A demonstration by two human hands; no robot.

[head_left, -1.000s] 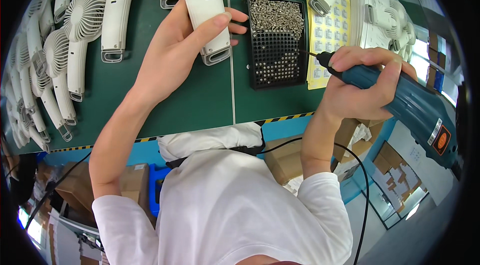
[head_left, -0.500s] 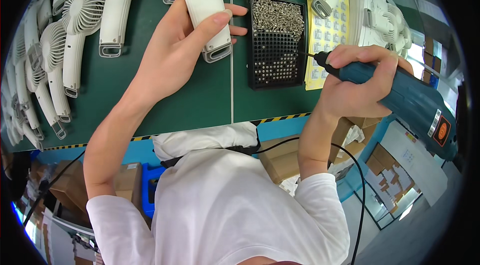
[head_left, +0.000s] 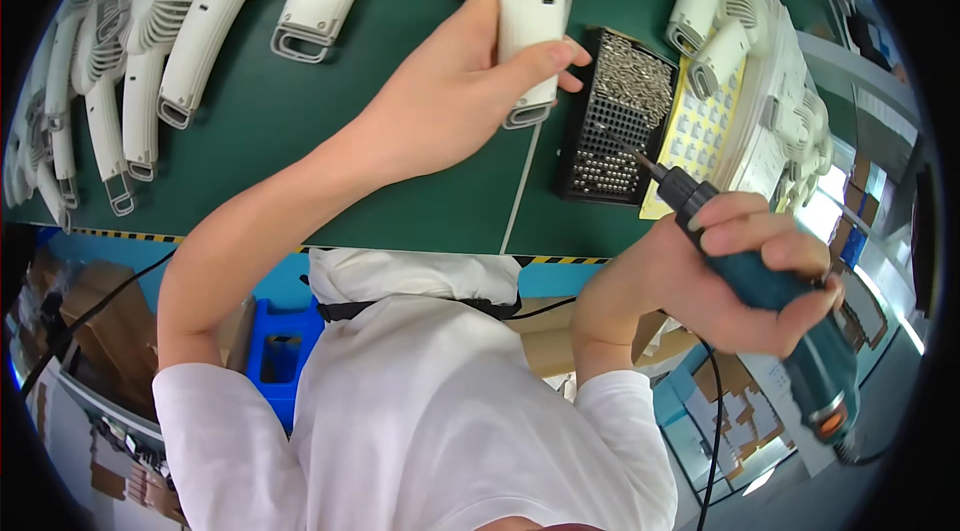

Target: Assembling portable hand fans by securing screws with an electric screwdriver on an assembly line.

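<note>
Head view: my left hand point(head_left: 455, 96) is wrapped around the handle of a white fan point(head_left: 527, 6), thumb pressed across its front, holding it on the green mat point(head_left: 300, 161) toward 12 o'clock. My right hand point(head_left: 715, 276) is clenched around a teal screwdriver point(head_left: 775, 306), at 4 o'clock from the fan; its bit points to 11 o'clock, tip at the lower edge of the black screw tray point(head_left: 612, 121). The tray lies just beside the fan, at its 4 o'clock. A yellow sheet point(head_left: 700, 131) adjoins the tray at 3 o'clock. More white fans point(head_left: 190, 51) lie in a row at 9 o'clock, well apart from my grip.
</note>
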